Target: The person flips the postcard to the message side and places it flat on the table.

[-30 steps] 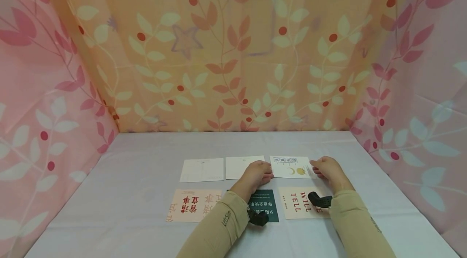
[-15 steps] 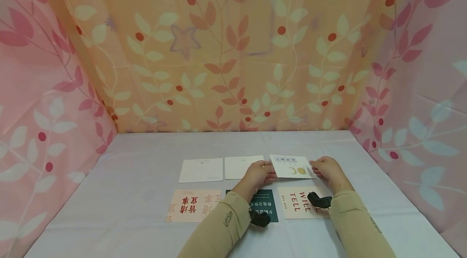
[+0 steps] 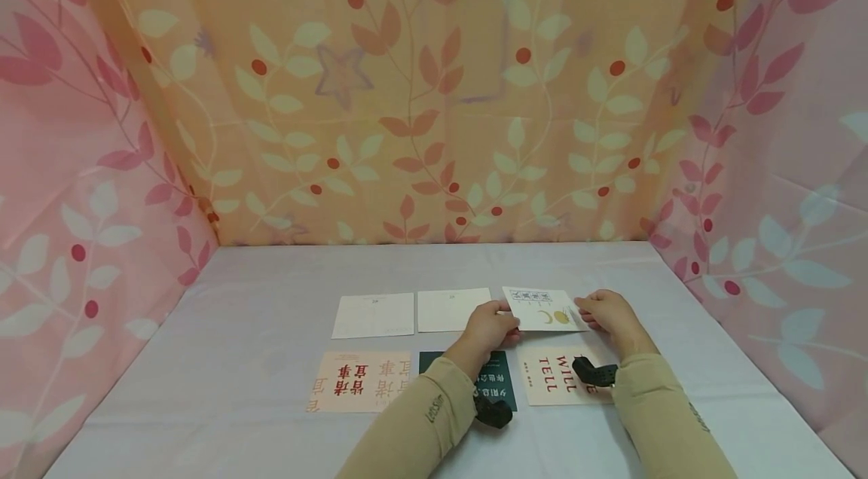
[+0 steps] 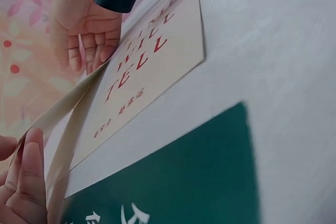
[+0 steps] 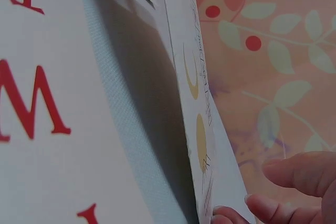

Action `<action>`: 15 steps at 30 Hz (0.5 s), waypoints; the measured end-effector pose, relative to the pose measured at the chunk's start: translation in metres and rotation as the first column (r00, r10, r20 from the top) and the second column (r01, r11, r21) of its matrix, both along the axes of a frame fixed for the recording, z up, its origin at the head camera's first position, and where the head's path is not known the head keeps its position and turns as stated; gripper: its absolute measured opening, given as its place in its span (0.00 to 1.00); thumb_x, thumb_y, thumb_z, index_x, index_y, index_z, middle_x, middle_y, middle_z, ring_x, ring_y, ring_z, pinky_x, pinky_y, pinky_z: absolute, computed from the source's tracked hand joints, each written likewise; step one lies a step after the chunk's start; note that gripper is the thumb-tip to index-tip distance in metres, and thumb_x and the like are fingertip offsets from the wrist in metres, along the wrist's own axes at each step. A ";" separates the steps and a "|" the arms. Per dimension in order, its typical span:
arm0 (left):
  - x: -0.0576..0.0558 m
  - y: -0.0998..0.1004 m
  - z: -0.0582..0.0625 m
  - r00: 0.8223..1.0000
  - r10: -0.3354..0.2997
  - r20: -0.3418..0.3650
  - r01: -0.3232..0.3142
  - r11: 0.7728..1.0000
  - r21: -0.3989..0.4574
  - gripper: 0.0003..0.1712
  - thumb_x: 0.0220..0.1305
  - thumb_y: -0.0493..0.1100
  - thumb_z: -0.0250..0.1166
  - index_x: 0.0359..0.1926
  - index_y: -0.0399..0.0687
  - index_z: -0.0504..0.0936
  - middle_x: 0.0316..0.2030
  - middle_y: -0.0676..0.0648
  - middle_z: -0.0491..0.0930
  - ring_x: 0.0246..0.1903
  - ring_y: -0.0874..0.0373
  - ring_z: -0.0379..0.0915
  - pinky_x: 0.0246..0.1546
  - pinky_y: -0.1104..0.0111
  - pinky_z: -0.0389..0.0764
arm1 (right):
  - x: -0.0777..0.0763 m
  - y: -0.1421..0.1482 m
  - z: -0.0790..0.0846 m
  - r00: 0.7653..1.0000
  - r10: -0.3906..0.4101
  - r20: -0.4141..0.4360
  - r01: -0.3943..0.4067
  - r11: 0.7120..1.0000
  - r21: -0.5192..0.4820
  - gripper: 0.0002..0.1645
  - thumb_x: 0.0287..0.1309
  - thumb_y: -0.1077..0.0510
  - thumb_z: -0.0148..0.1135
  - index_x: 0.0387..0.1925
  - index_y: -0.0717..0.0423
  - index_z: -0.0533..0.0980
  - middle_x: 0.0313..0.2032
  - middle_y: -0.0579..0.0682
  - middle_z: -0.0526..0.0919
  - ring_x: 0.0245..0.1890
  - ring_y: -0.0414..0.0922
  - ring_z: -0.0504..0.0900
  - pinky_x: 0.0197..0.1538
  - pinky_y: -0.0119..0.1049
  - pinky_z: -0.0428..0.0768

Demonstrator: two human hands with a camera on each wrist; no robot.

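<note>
The left hand (image 3: 490, 327) has shifted rightward, fingers pinching one end of the white, gold-printed rectangular paper card (image 3: 546, 311); its long axis runs to the right hand (image 3: 612, 318), fingers relaxed.

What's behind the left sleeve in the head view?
The green card: its upper left corner and right side show. The sleeve covers its middle and the lower right corner of the peach card; any print there can't be seen.

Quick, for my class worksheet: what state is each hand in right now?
Left hand: closed, pinching the left edge of the sun-and-moon card.
Right hand: at that card's right edge; whether it grips cannot be told.
</note>
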State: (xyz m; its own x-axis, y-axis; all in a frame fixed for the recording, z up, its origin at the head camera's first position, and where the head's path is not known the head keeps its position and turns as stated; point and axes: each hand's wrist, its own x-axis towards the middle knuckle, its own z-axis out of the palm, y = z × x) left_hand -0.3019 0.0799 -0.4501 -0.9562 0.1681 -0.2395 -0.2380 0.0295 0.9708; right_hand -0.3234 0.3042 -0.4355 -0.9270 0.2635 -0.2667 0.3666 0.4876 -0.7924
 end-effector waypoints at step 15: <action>-0.003 -0.005 -0.004 1.000 0.007 -0.018 -0.007 1.000 -0.001 0.15 0.57 0.36 0.61 0.47 0.48 0.77 0.27 0.47 0.79 0.24 0.59 0.78 0.26 0.71 0.79 | -0.002 0.000 0.003 0.999 0.041 0.008 -0.041 0.999 0.024 0.18 0.59 0.53 0.56 0.43 0.64 0.69 0.33 0.52 0.72 0.30 0.44 0.71 0.30 0.31 0.73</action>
State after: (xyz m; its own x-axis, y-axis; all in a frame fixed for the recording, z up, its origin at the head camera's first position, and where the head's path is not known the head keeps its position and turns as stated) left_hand -0.3051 0.0745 -0.4538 -0.9615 0.1612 -0.2225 -0.2208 0.0286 0.9749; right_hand -0.3254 0.3043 -0.4326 -0.9352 0.2316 -0.2679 0.3518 0.5211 -0.7776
